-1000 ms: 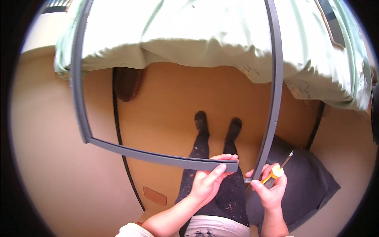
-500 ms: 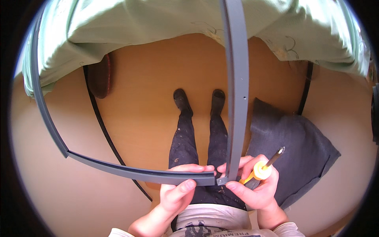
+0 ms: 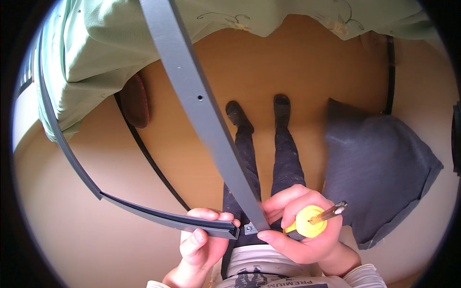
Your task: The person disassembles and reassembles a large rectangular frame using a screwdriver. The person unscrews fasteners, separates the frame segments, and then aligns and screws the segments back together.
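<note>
My left hand (image 3: 205, 242) pinches the free end of a grooved dark grey frame piece (image 3: 161, 217), thumb on its near side and fingers behind. That piece meets a second grey strip (image 3: 72, 151) at a corner on the left. My right hand (image 3: 307, 230) grips the lower end of a long grey frame bar (image 3: 201, 103) with a small hole, which slants up and leftward. A small metal corner bracket (image 3: 249, 229) juts from the bar's end, just apart from the grooved end. Also tucked in my right hand is a yellow-handled screwdriver (image 3: 311, 222), its shaft pointing up and right.
Pale green cloth (image 3: 110, 43) drapes across the far side. A dark grey fabric piece (image 3: 379, 168) lies to the right of my legs (image 3: 288, 161). On the brown floor (image 3: 192, 62) at left are a dark oval object (image 3: 134, 102) and a black strip (image 3: 149, 153).
The long bar has swung from nearly upright to slanting left at its top. My left hand has shifted left with the grooved piece, and the gap to the bracket has widened.
</note>
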A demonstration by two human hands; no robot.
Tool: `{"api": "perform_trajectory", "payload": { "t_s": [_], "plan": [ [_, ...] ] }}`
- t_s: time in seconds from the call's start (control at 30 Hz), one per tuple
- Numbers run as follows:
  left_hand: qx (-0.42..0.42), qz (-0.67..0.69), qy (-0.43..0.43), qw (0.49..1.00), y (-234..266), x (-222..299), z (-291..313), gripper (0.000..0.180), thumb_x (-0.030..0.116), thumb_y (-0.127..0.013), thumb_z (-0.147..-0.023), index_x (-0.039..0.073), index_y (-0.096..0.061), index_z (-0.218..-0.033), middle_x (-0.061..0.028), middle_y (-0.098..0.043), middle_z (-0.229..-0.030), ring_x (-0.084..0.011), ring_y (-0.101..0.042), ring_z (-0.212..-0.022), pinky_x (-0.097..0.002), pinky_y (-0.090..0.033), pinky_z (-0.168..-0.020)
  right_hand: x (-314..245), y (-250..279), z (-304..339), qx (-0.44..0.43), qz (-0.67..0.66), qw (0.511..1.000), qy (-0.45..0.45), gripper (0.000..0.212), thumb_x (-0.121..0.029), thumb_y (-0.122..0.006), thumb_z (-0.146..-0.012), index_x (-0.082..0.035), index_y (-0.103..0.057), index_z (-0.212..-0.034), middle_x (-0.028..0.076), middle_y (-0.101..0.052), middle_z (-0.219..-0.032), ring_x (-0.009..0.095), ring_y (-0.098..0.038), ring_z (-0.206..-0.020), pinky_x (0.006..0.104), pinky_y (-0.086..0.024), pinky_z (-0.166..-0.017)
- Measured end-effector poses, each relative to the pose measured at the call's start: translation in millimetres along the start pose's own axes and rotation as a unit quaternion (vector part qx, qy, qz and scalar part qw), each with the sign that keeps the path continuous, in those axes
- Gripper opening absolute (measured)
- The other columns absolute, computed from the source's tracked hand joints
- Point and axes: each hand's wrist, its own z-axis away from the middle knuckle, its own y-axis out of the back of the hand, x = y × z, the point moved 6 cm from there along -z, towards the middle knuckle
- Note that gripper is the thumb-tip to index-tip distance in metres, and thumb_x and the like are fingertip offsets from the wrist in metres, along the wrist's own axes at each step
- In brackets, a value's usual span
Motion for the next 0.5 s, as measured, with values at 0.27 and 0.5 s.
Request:
{"api": "perform_trajectory", "payload": {
  "t_s": [0.27, 0.5],
  "plan": [
    [0.004, 0.001, 0.002, 1.0, -7.5, 6.4, 5.3, 0.038, 0.021, -0.065, -0.095, 0.002, -0.057, -0.128, -0.021, -0.064, -0.125, -0.0373, -0.06, -0.118, -0.0495, -0.045, -0.105, -0.2, -1.9, -0.7, -0.043, -0.045, 0.998, 0.006, 0.03, 0.002, -0.078, -0.074, 0.001, -0.06, -0.098, 0.017, -0.07, -0.101, 0.025, -0.07, -0.083, 0.0299, -0.055, -0.072],
    [-0.012, 0.003, 0.013, 1.0, -2.2, 3.2, 4.9, 0.038, 0.021, -0.064, -0.096, 0.002, -0.057, -0.129, -0.0222, -0.063, -0.126, -0.0379, -0.06, -0.118, -0.0501, -0.045, -0.105, -4.3, -4.9, -3.9, -0.081, -0.024, 0.996, 0.016, 0.036, 0.013, -0.08, -0.068, -0.001, -0.053, -0.087, 0.027, -0.069, -0.096, 0.024, -0.073, -0.082, 0.0331, -0.06, -0.074]
  ]
}}
